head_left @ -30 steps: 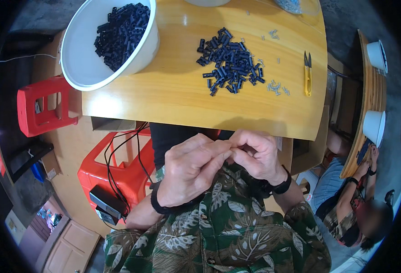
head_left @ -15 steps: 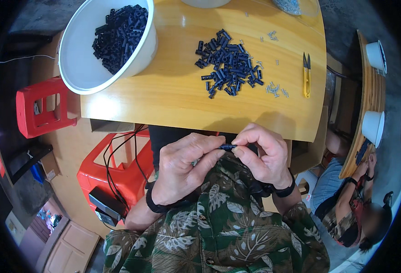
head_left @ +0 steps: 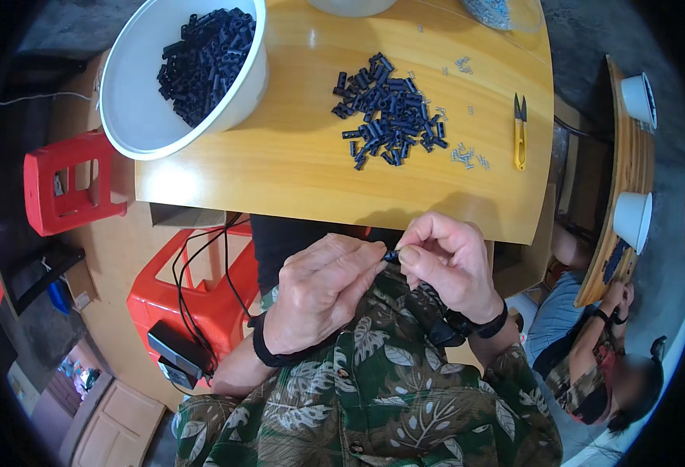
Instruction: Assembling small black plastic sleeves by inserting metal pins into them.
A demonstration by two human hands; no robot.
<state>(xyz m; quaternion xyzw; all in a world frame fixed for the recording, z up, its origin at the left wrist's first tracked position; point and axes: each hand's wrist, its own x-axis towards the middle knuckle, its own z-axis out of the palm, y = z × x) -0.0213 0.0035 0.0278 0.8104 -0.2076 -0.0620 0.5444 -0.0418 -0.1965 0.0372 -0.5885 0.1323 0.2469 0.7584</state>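
Bowl (head_left: 134, 105) of black tubular parts (head_left: 211, 62)

Small assembly workshop, informally furnished. Indications: a heap of small black plastic tubes (head_left: 389, 114) and scattered small silvery pieces (head_left: 462, 155) on a yellow-brown wooden table (head_left: 296, 175), beside a large round white plastic tub (head_left: 245, 101) of similar tubes; yellow-handled metal snips (head_left: 520, 144); a co-worker (head_left: 579, 372) at a second, brown wooden table (head_left: 616, 156) bearing smaller white plastic tubs (head_left: 632, 219); a red plastic stool (head_left: 149, 300).

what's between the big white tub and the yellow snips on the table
In the head view: a pile of black parts and scattered small pale pieces.
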